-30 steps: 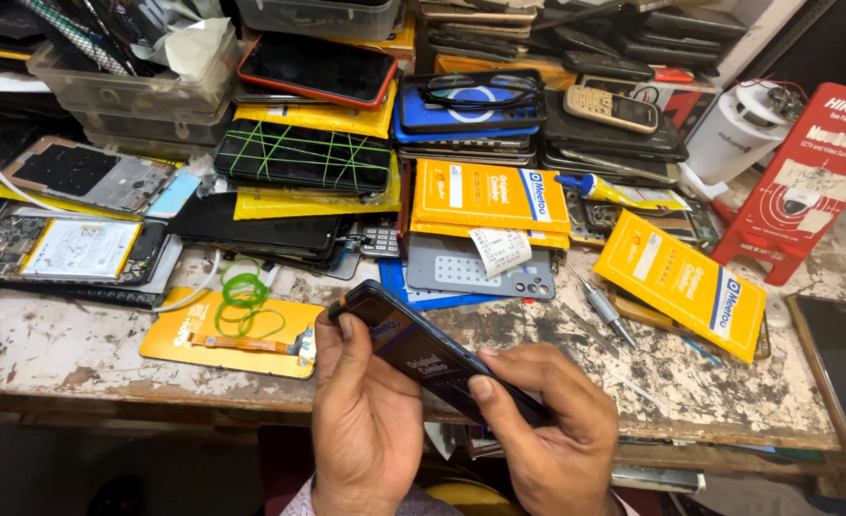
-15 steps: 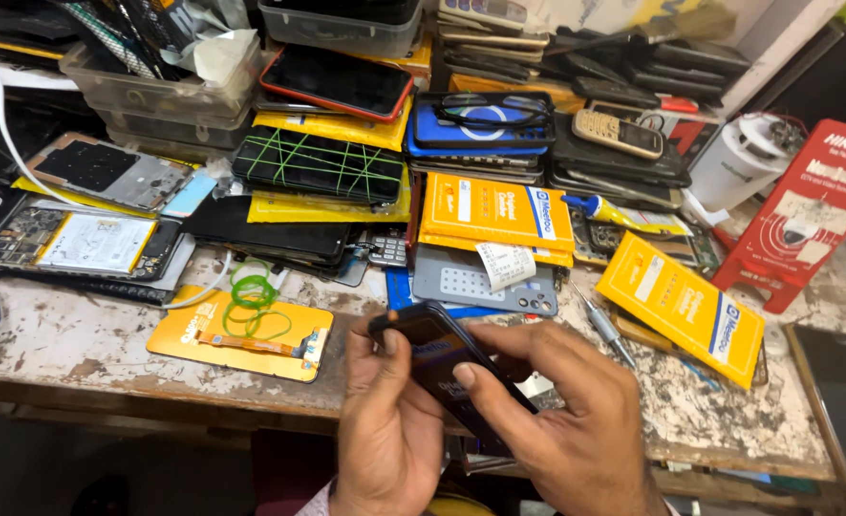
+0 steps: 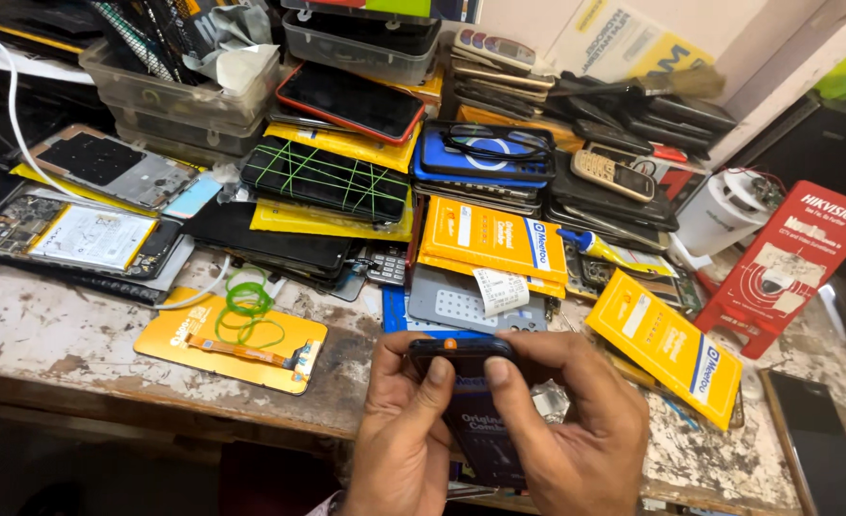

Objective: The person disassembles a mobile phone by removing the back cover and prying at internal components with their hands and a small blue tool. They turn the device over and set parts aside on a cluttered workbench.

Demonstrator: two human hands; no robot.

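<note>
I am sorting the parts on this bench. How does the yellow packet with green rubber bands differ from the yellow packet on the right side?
The yellow packet with green rubber bands lies at the left, with loose green bands and an orange flex strip on top. The yellow packet on the right lies angled, with nothing on top and a blue and white stripe along one edge. Both are flat and rest on the worn white bench.

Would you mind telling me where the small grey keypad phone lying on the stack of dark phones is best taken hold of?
Take the small grey keypad phone by its two long edges, coming from above. It lies flat and slanted on top of the stack of dark phones, keypad up, so its long sides are free while its underside is not. A narrow grip across its width looks safest; both hands are now on the dark phone.
</note>
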